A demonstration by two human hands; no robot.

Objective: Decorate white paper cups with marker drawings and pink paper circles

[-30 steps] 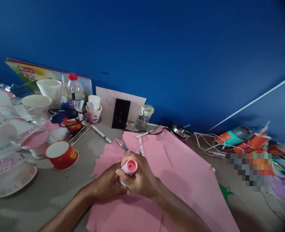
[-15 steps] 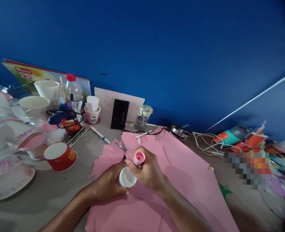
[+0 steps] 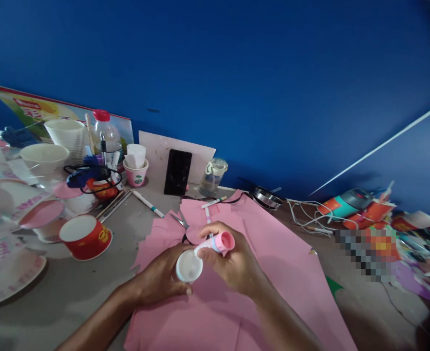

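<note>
My left hand [image 3: 163,276] is wrapped round a small white paper cup [image 3: 189,266], its open top facing up. In my right hand [image 3: 233,258] is a glue stick [image 3: 216,243] with a pink base, tilted so that its white end meets the cup's right rim. Both hands are over stacked pink paper sheets [image 3: 273,273]. Scissors [image 3: 179,221] lie on the paper just beyond my hands, their handles partly hidden.
A red paper bowl [image 3: 85,237] and stacked cups [image 3: 66,139] stand on the left. Behind are a black phone [image 3: 177,172], a glass jar [image 3: 214,178] and a marker [image 3: 148,204]. White cables [image 3: 306,214] and a teal-orange bottle [image 3: 344,204] lie right.
The glue stick has turned from nearly end-on to a sideways tilt, its pink base swinging right and its other end now at the cup's rim. The whole view has shifted slightly.
</note>
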